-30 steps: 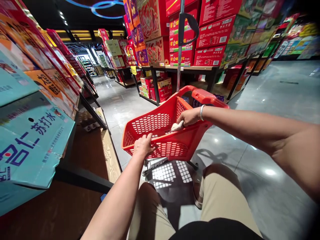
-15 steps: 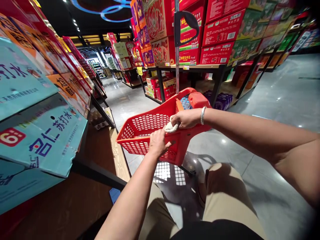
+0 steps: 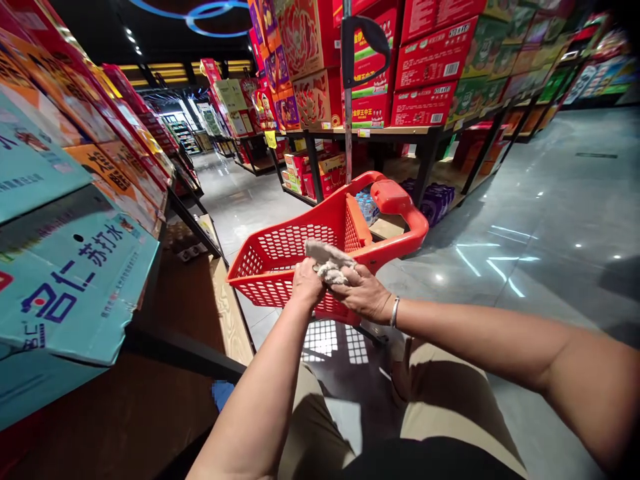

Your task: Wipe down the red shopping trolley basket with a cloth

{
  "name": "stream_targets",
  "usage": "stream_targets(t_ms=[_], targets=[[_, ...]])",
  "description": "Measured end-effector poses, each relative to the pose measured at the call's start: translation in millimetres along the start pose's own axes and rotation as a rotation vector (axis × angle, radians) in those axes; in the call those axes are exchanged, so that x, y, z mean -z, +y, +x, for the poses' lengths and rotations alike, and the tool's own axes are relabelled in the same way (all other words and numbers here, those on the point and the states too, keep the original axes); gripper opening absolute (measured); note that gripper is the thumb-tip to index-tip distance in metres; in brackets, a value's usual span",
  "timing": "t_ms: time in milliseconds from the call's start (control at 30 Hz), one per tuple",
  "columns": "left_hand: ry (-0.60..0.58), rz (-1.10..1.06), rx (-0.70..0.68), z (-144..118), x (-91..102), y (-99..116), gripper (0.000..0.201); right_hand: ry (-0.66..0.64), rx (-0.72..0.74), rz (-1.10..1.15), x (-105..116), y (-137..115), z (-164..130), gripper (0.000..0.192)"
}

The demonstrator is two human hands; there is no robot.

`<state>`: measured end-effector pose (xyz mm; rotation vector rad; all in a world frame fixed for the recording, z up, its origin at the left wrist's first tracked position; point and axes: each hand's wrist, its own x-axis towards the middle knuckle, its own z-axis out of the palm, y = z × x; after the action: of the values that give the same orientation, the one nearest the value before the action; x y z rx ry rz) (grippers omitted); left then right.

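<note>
A pale, crumpled cloth [image 3: 334, 268] is bunched between my two hands above the near side of a red plastic shopping cart [image 3: 400, 241]. My right hand [image 3: 367, 293], with a bracelet at its wrist, grips the cloth from the right. From the left, my left hand [image 3: 307, 283] closes on the cloth's other side; its fingertips are partly hidden. The cart's basket has a grid of holes, and a red flap stands inside near the handle. A metal pole with a black hook-shaped grip [image 3: 370, 52] rises at the cart's far side.
Light blue cartons [image 3: 75, 267] are stacked on a shelf close at my left. Across the aisle, red boxes [image 3: 425, 103] stand on a display table, with purple packs [image 3: 437, 200] beneath it. Grey shiny floor [image 3: 565, 233] stretches to the right.
My right hand has drawn back from the cart's handle end, down and toward me, with the cloth. My left hand has moved slightly left and now meets the cloth, which is more spread out.
</note>
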<state>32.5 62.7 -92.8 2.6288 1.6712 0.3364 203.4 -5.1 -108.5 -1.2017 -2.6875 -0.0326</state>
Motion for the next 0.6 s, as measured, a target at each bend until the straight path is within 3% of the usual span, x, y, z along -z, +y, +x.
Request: stream_targets(t_ms=[100,200,267,333,467,533,600], targets=[[0.016,0.008,-0.059,0.3,-0.1,-0.7,0.026,0.005,0.056,-0.085,-34.3,8.8,-15.5,0.036],[0.032,0.001,-0.096,-0.8,-0.3,0.6,0.041,0.013,0.108,-0.219,-43.1,9.2,-20.6,0.033],[0.03,-0.013,-0.113,-1.4,-0.4,1.3,0.05,0.018,0.11,-0.274,-31.1,5.3,-20.6,0.033],[0.019,-0.032,-0.122,-1.9,-0.3,1.6,0.049,0.079,0.057,-0.303,-5.1,2.0,-22.7,0.036],[0.019,-0.066,-0.108,-2.1,0.3,2.6,0.051,0.353,-0.182,-0.336,54.6,7.1,-40.5,0.04],[0.03,-0.096,-0.09,-1.6,0.5,3.4,0.054,0.473,-0.288,-0.341,62.7,13.6,-51.8,0.049],[0.03,-0.132,-0.078,-0.5,0.5,4.1,0.054,0.53,-0.35,-0.334,46.4,17.4,-59.2,0.053]])
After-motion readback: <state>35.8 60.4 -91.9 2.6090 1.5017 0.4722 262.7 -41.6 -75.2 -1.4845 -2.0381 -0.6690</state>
